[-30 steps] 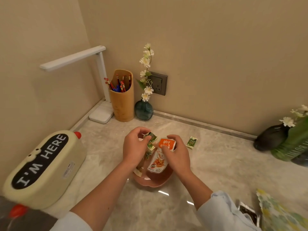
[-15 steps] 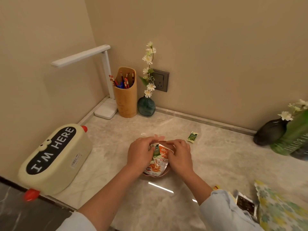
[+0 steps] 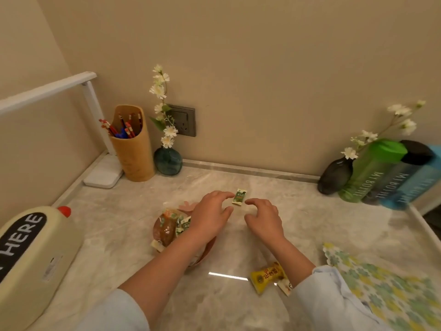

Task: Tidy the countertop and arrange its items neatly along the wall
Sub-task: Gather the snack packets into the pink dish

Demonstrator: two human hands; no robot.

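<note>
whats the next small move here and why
Probably pinch the small green packet with the right hand and drop it into the bowl with the other snacks. It lies loose on the counter between both hands' fingertips, and the left hand holds nothing either.

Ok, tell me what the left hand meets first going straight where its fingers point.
The small green packet, just beyond the index fingertip of the left hand; they may already touch.

Warm, dim light from above puts a thin white glare streak on the glossy grey marble counter [image 3: 310, 211] near its front edge; shadows are soft, and the view's edges bend and blur.
</note>
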